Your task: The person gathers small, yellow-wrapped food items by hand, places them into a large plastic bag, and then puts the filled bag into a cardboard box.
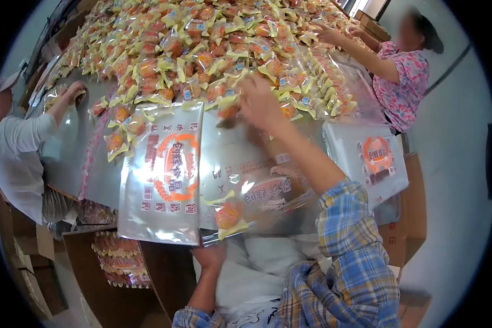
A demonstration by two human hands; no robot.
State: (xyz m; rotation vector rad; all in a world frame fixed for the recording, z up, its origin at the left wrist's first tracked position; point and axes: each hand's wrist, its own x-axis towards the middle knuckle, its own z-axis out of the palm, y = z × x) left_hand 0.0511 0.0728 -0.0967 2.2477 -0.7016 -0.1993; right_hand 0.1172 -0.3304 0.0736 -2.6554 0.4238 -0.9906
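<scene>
My right hand (258, 104) is stretched over the near edge of a large pile of wrapped pastries (202, 60); its fingers are blurred against the yellow wrappers. My left hand (210, 256) is low at the table's front edge, its fingers hidden under the edge of the plastic. Close above it lies a clear printed plastic bag (257, 188), with a single wrapped pastry (228, 215) at its near end. Beside that, to the left, a stack of flat printed bags (161, 175) overhangs the table edge.
More flat bags (369, 161) lie at the right. A cardboard box (115, 273) holding packed pastries (122, 261) stands below the table. One co-worker (22, 142) is at the left and another co-worker (404, 76) at the right, both reaching over the table (101, 164).
</scene>
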